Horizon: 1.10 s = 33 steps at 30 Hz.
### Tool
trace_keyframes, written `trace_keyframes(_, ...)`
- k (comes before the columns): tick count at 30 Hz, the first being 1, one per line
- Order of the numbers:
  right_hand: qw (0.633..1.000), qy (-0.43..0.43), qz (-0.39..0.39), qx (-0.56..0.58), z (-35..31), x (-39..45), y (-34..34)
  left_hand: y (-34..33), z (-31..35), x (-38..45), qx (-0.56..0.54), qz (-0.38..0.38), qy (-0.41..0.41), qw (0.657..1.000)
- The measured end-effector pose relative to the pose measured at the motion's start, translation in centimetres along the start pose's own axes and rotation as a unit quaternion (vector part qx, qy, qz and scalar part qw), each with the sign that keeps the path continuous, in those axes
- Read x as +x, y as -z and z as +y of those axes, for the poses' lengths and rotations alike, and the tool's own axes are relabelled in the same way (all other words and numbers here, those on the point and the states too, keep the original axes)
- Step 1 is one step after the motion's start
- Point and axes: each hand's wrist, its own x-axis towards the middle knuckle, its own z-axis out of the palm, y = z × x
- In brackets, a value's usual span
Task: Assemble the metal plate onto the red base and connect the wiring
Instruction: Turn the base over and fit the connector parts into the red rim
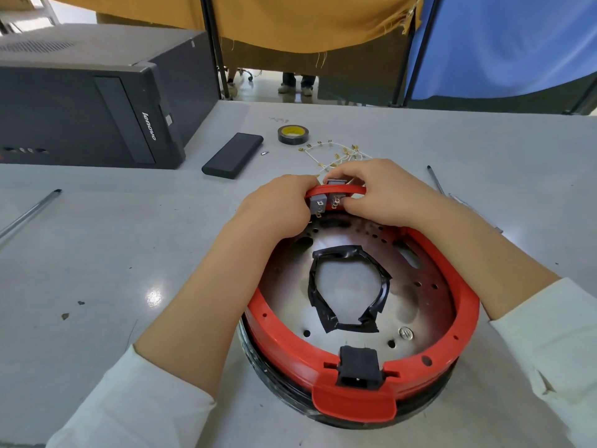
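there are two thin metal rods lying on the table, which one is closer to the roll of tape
The metal rod on the right, beyond the right hand. It lies nearer the tape roll than the rod at the table's left edge, which is far across the table.

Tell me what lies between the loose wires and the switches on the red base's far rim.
Only the hands: the right hand and left hand grip the rim at the grey switches, covering the path from the wires. Nothing else visible blocks it.

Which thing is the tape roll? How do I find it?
Start at the red base in front of the person and look past the wires behind it. The tape roll lies flat on the table, right of the flat black bar. It is the only ring: black outside, yellow inside.
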Motion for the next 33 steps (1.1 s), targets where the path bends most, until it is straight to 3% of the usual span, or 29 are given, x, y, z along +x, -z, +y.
trace_keyframes(33,0.999,-0.02,-0.035,-0.023,-0.42,-0.03,0.03,-0.07,0.01,0.09,0.005,-0.001,0.011,1.0)
